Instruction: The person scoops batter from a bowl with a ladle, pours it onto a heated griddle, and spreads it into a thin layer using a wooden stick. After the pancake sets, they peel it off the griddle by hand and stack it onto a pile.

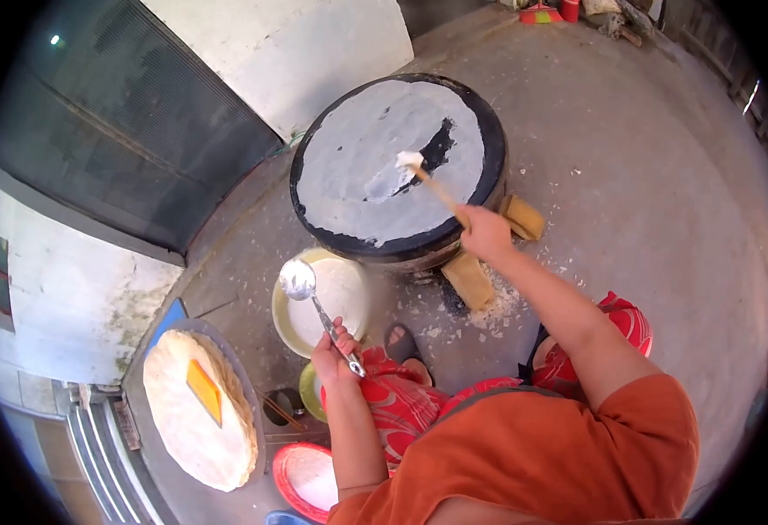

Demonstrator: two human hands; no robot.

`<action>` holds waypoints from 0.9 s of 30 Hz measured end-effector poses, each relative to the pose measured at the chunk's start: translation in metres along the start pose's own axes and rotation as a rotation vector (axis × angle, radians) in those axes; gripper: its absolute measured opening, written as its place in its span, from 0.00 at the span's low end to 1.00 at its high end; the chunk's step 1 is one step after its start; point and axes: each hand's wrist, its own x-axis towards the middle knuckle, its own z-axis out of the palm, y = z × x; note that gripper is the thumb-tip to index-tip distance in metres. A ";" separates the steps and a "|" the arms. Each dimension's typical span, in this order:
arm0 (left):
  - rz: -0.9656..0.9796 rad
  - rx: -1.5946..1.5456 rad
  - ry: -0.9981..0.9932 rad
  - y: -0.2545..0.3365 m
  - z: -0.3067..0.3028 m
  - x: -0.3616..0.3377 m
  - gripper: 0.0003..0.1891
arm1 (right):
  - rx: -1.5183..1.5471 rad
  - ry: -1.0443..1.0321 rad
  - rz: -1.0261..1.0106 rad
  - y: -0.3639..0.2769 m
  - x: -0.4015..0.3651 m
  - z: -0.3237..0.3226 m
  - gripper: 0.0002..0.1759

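My right hand [486, 234] is closed around the handle of a wooden spreader [439, 190]. The spreader's batter-covered head rests on the large round black griddle [494, 144]. Pale batter [358, 131] covers most of the griddle, with a dark bare strip right of the spreader head. In my left hand [335, 352] is the handle of a metal ladle [297, 280]. The ladle's bowl is over the left part of a basin [282, 306] of white batter.
A stack of flatbreads [183, 420] with a yellow scraper [204, 392] lies at lower left. Below the basin are a green-rimmed bowl [307, 395] and a red basin [282, 462]. Yellow blocks [469, 280] stand by the griddle's base. A red dustpan [541, 15] is at the top.
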 end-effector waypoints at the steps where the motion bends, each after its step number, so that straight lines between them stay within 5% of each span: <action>1: -0.005 -0.010 -0.007 0.000 0.000 0.001 0.18 | 0.034 -0.022 -0.083 -0.006 -0.015 0.002 0.27; 4: -0.027 -0.028 -0.016 -0.001 0.004 0.001 0.18 | -0.062 -0.079 -0.221 0.008 -0.020 0.007 0.28; 8: -0.052 -0.025 -0.028 -0.003 0.004 -0.001 0.18 | -0.407 0.133 -0.256 0.038 0.028 -0.009 0.25; 10: -0.038 -0.020 -0.023 -0.004 0.005 -0.001 0.18 | 0.817 -0.316 0.462 0.027 0.044 -0.024 0.24; 11: -0.020 -0.019 -0.008 -0.004 0.006 -0.001 0.18 | 1.204 -0.402 0.665 0.023 0.047 -0.034 0.22; 12: -0.019 -0.019 -0.010 -0.004 0.008 -0.001 0.18 | 1.204 -0.402 0.662 0.025 0.045 -0.033 0.22; 14: -0.007 -0.016 -0.011 -0.006 0.010 -0.003 0.18 | 2.279 -0.694 0.642 0.028 0.030 -0.029 0.19; 16: -0.017 -0.022 -0.015 -0.007 0.009 -0.001 0.18 | 2.345 -0.648 0.655 0.014 0.017 -0.020 0.17; 18: -0.030 -0.020 -0.020 -0.006 0.009 -0.001 0.18 | 2.287 -0.632 0.772 0.007 0.007 -0.005 0.18; 20: -0.038 -0.013 -0.005 -0.006 0.010 -0.001 0.18 | 1.881 -0.624 0.816 -0.005 -0.001 0.001 0.18; 22: -0.039 -0.017 -0.004 -0.006 0.010 -0.001 0.18 | 1.177 -0.396 0.455 -0.022 -0.015 0.018 0.22; 23: -0.036 -0.025 -0.001 -0.006 0.009 -0.001 0.18 | 0.563 -0.037 -0.041 -0.023 -0.022 0.023 0.26; 24: -0.034 -0.027 0.000 -0.006 0.009 -0.001 0.18 | 0.563 -0.039 -0.042 -0.016 -0.024 0.022 0.26; 26: -0.031 -0.025 -0.020 -0.006 0.009 -0.002 0.18 | -0.279 0.038 -0.338 -0.004 -0.022 0.012 0.27; 27: -0.028 -0.025 -0.020 -0.005 0.010 -0.002 0.18 | -0.342 0.004 -0.306 0.006 -0.013 0.008 0.27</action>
